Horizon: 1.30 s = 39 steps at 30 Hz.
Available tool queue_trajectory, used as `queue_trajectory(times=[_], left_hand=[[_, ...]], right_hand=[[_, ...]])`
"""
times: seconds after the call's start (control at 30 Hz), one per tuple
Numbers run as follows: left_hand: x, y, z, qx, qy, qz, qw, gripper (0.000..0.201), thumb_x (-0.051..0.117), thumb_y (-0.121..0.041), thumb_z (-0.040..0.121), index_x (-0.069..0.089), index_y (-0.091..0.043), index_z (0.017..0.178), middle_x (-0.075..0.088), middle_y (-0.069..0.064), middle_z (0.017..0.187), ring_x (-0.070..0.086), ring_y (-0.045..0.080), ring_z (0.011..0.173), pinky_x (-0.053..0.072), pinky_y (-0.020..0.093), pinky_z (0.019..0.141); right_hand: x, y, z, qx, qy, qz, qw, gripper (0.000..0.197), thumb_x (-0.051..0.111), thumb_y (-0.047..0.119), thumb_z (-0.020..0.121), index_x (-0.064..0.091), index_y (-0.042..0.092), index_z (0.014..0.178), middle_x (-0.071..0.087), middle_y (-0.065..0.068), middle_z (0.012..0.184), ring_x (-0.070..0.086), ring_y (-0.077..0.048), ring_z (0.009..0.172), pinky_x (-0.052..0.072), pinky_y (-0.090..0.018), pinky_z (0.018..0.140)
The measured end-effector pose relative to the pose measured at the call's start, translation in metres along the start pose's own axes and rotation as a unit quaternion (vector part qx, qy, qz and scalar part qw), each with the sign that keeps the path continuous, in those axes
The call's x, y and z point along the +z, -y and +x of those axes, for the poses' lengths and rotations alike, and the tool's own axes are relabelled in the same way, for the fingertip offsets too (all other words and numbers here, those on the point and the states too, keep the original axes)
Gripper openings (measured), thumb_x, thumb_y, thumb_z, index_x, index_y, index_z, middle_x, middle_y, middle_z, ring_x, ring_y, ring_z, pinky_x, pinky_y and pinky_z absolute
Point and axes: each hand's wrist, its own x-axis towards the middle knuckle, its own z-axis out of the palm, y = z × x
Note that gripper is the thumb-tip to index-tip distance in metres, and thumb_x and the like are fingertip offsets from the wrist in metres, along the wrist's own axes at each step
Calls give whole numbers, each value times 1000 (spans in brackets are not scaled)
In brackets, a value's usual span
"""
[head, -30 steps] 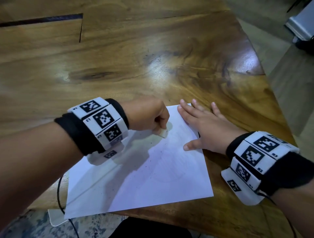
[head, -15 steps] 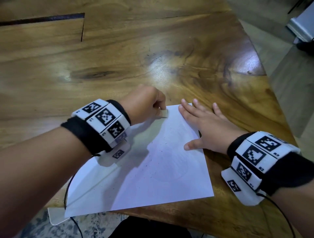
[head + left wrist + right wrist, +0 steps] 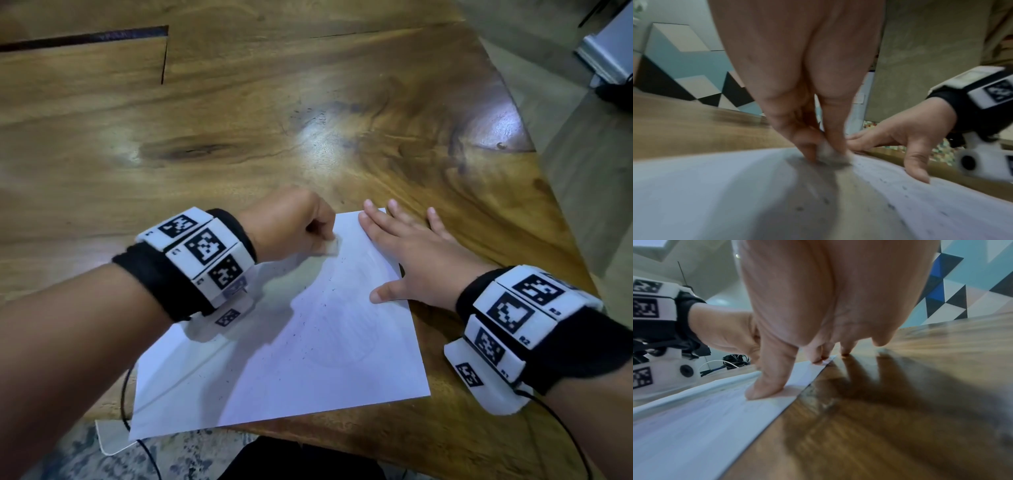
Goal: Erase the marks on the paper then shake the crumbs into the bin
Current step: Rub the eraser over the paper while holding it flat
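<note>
A white sheet of paper [image 3: 308, 359] lies near the front edge of the wooden table [image 3: 239, 120], with faint pencil traces and dark eraser crumbs [image 3: 305, 329] scattered on it. My left hand [image 3: 291, 226] pinches a small white eraser [image 3: 330, 245] and presses it on the paper's far part; the left wrist view shows the eraser [image 3: 826, 151] between thumb and fingers, blurred. My right hand [image 3: 411, 253] lies flat with spread fingers on the paper's far right corner, its thumb [image 3: 764, 386] pressing the sheet [image 3: 694, 418]. No bin is in view.
The paper's near left corner overhangs the table's front edge. A black cable [image 3: 125, 401] hangs from my left wrist there. The table's angled right edge [image 3: 534, 161] drops to a tiled floor, where a white object [image 3: 606, 51] stands at the far right.
My left hand with the eraser went from mid-sheet up to the paper's far edge, then back a little toward me and right. My right hand has stayed pressed on the corner.
</note>
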Motion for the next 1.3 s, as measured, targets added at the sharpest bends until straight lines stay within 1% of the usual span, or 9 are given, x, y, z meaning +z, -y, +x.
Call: queue_trajectory(times=[0.1,0.2,0.3,0.47,0.67,0.87,1.03,1.2,1.3], left_hand=[[-6,1,-3,-8,107,12,994,11,73,-18,71,70,-20,81,66,-3,77,52,3,62,37,5,55],[-4,-9,14,11,18,2,1000,10,72,-21,73,68,-16,80,67,2,77,56,16,68,43,19,62],[5,-18,20,30,-52,20,998,12,69,-16,75,66,-9,84,60,1,77,54,19,73,35,19,57],[7,-9,-6,42,152,17,987,13,71,-24,72,69,-15,82,69,3,81,61,20,75,48,28,69],[6,-17,17,37,-70,21,997,12,70,-14,73,68,-10,84,67,9,84,58,24,78,44,29,71],[4,-8,-9,39,167,31,985,13,72,-22,72,70,-16,83,69,2,86,60,18,78,47,25,72],[1,-15,16,37,-16,27,999,11,70,-18,74,68,-12,83,68,6,85,56,20,74,41,25,66],[11,-11,-7,42,77,20,996,10,70,-22,73,68,-14,78,67,3,77,57,21,72,44,28,66],[18,-10,-21,63,71,50,994,7,64,-17,77,66,-11,81,66,6,81,56,22,77,35,26,64]], right_hand=[[0,0,0,0,1,2,1000,105,59,56,77,-16,30,144,-31,21,147,-28,-6,138,-17,-47,112],[0,-1,0,-2,-1,6,1000,105,59,57,76,-16,31,144,-35,24,137,-27,-6,138,-17,-47,112],[1,-1,0,-4,-4,3,1000,106,59,58,76,-16,31,144,-36,24,136,-27,-6,138,-16,-48,111],[2,-3,1,-3,-6,5,1000,105,60,57,76,-15,32,145,-28,21,149,-27,-6,138,-17,-47,111],[2,-2,1,-4,-8,0,1000,105,59,58,76,-16,32,145,-29,21,149,-27,-6,138,-17,-48,111],[2,-3,1,-1,-3,2,1000,106,60,58,76,-16,32,144,-29,20,149,-28,-6,138,-18,-47,111],[1,-2,1,-1,-4,1,1000,105,59,59,76,-16,32,144,-29,20,149,-28,-7,138,-17,-48,111],[0,-1,0,3,-3,3,1000,106,60,58,76,-16,32,144,-29,21,149,-28,-6,138,-18,-48,111],[0,-1,-1,7,-8,0,1000,105,59,59,75,-16,33,144,-28,20,150,-28,-8,138,-18,-49,111]])
